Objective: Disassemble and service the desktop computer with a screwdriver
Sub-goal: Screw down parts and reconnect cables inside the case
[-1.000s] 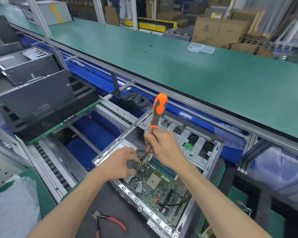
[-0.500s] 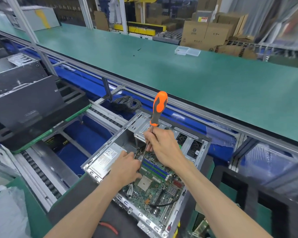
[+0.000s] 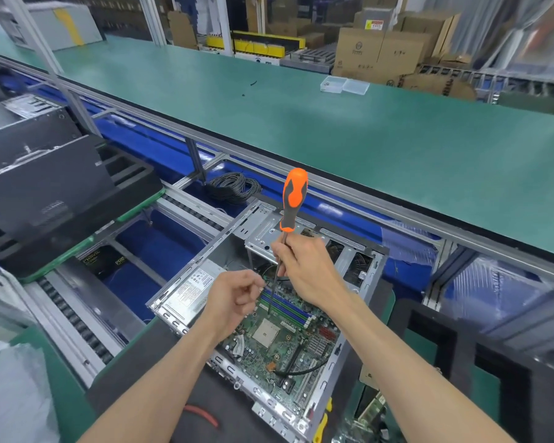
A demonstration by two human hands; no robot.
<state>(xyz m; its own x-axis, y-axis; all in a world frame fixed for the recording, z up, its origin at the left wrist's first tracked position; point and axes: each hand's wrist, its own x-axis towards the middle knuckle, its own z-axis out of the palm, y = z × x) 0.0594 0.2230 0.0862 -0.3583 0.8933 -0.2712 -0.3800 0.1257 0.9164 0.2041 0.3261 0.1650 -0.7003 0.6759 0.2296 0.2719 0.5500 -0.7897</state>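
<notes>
An open desktop computer case (image 3: 375, 260) lies on its side in front of me, with the green motherboard (image 3: 288, 343) and a silver power supply (image 3: 192, 289) showing inside. My right hand (image 3: 307, 271) grips the metal shaft of the orange-and-grey screwdriver (image 3: 293, 199), which stands nearly upright with its tip down on the board by the memory slots. My left hand (image 3: 237, 297) hovers over the power supply's edge just left of the shaft. Its fingers are curled, thumb against forefinger, and nothing shows between them.
Red-handled pliers (image 3: 202, 414) lie on the dark mat near me. A coil of black cable (image 3: 234, 187) sits behind the case on the conveyor frame. Black foam trays with panels (image 3: 61, 199) stand to the left. The green bench (image 3: 333, 129) beyond holds clear plastic boxes (image 3: 344, 84).
My left hand has lifted off the board and drawn back left with curled fingers. The right hand and screwdriver stayed in place on the board.
</notes>
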